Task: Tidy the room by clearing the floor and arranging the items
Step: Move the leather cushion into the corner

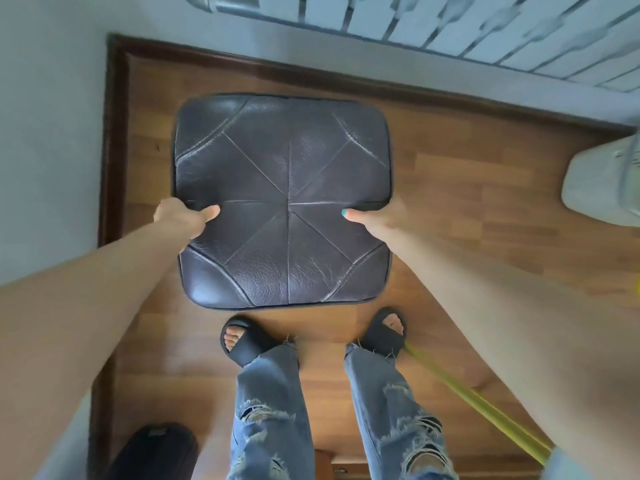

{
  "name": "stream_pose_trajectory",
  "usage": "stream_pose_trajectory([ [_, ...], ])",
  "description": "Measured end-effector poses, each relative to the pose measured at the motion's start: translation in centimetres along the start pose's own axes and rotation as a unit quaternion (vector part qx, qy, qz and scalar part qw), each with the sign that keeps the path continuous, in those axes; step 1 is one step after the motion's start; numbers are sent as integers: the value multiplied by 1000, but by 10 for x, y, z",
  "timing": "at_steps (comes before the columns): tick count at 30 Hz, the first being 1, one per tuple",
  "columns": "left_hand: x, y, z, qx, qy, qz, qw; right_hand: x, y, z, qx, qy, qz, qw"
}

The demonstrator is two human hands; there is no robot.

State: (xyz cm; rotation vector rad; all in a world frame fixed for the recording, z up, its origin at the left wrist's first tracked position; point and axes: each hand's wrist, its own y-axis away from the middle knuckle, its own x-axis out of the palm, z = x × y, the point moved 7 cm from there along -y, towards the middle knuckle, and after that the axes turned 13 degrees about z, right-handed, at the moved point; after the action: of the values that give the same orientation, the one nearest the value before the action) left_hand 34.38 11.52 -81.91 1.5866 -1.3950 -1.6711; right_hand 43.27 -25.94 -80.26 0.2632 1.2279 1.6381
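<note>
Black object (pixel 152 448) low left, by baseboard. Left hand (pixel 183 216) clamps left edge of dark leather cushion (pixel 284 161): thumb on top, fingers hidden beneath. Cushion spans between both hands, over wooden floor (pixel 450 202) near wall corner, ahead of sandals (pixel 242 344). Right hand (pixel 377 216) grips right edge same way. Radiator (pixel 485 29) beyond. Yellow-green strap (pixel 485 407) low right. White appliance (pixel 595 181) far right.

Wooden floor (pixel 450 202), dark leather pouf (pixel 282 174) in corner, white appliance (pixel 595 185) at right, yellow-green strip (pixel 485 407)
</note>
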Motion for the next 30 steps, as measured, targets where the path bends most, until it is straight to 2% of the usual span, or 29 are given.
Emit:
stream_pose_trajectory([
  [4,-69,-23,23,-19,8,-46,999,57,-16,67,-2,58,48,997],
  [9,-125,-51,36,-28,25,-73,997,101,-29,124,6,114,55,992],
  [14,-148,-71,32,-6,22,-73,997,114,-32,139,6,142,46,989],
  [25,-180,-91,15,17,40,-68,997,124,-32,158,-4,123,14,992],
  [30,-207,-105,-6,20,13,-78,997,139,-35,167,-1,109,12,994],
])
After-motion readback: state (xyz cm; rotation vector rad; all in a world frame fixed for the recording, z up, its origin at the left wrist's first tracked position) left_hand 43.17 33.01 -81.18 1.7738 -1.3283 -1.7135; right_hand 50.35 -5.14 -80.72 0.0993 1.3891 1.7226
